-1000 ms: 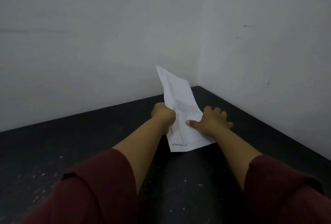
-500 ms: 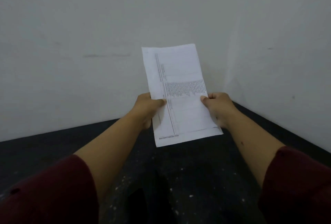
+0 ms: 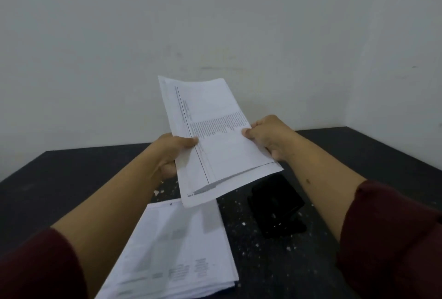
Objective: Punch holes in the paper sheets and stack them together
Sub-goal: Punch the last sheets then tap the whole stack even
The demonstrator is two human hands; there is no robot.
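Fingers of both our hands are curled around the folded paper [image 3: 215, 141], which we hold up in the air above the dark table [image 3: 71, 179], tilted with its far end higher and leaning left. Our left hand [image 3: 171, 153] grips the paper's left edge, thumb on the printed face and the other fingers hidden behind it. Our right hand [image 3: 267, 135] pinches the right edge, thumb tip on top and the knuckles bent behind the sheet. At the near end the paper's layers part slightly, showing a grey shadow between them. Below it, on the near left of the table, lies a stack of papers [image 3: 177, 251], flat and printed, partly covered by our left forearm. Just right of that stack, and under the held paper's near right corner, sits a black hole punch [image 3: 275, 210]. White specks dot the tabletop around the punch. Dark red sleeves [image 3: 392, 239] cover both upper forearms, and a pale wall [image 3: 215, 23] rises beyond the table.
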